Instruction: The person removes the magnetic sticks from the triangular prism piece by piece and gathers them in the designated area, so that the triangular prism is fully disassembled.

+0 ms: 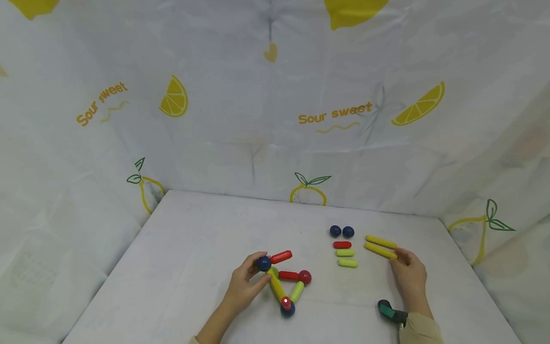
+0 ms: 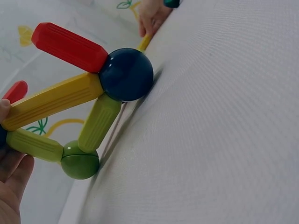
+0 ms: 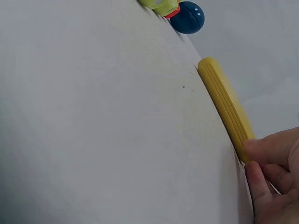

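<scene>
My left hand [image 1: 245, 282] grips a ball-and-rod toy frame [image 1: 277, 284] by its upper dark blue ball [image 1: 264, 263]. A red rod [image 1: 281, 257] sticks out from that ball, and a long yellow rod [image 2: 56, 100] runs to a second blue ball [image 2: 126, 74]. Light green rods meet at a green ball [image 2: 80, 159], and a red ball [image 1: 304, 276] forms another corner. On the right, my right hand [image 1: 410, 274] pinches the near end of a long yellow rod [image 3: 226, 107] lying at the table surface. A second yellow rod [image 1: 381, 241] lies just beyond it.
Two loose blue balls [image 1: 341, 231] sit toward the back of the white table [image 1: 193, 239]. In front of them lie a short red rod [image 1: 342, 245] and two light green rods [image 1: 347, 263]. A printed lemon curtain [image 1: 240, 119] hangs behind the table.
</scene>
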`<control>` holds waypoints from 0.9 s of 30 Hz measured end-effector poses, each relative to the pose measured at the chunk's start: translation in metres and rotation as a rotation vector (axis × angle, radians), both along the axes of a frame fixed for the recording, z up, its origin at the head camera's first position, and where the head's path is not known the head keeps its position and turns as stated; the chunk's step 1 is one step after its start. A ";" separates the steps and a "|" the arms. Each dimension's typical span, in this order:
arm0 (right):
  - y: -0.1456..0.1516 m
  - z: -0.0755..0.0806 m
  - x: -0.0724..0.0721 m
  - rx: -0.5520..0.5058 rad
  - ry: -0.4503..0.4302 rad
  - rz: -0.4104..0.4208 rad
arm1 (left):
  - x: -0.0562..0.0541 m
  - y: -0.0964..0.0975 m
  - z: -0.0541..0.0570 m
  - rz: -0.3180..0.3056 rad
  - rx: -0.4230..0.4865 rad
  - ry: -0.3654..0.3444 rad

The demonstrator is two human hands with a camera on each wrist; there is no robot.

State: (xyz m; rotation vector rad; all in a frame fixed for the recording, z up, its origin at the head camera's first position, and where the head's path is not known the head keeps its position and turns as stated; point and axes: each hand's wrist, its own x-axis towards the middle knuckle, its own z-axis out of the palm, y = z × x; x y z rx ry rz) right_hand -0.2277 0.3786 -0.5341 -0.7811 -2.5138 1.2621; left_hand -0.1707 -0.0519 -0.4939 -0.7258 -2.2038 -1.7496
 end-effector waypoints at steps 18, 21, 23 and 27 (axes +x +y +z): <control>-0.098 0.051 0.020 -0.345 0.257 0.324 | -0.012 -0.007 -0.021 -0.077 0.199 -0.177; -0.134 0.055 0.024 -0.420 0.227 0.519 | -0.012 -0.007 -0.021 -0.074 0.195 -0.207; -0.156 0.057 0.026 -0.462 0.197 0.634 | -0.012 -0.006 -0.020 -0.075 0.188 -0.228; -0.188 0.058 0.029 -0.509 0.149 0.784 | -0.012 -0.004 -0.020 -0.077 0.175 -0.269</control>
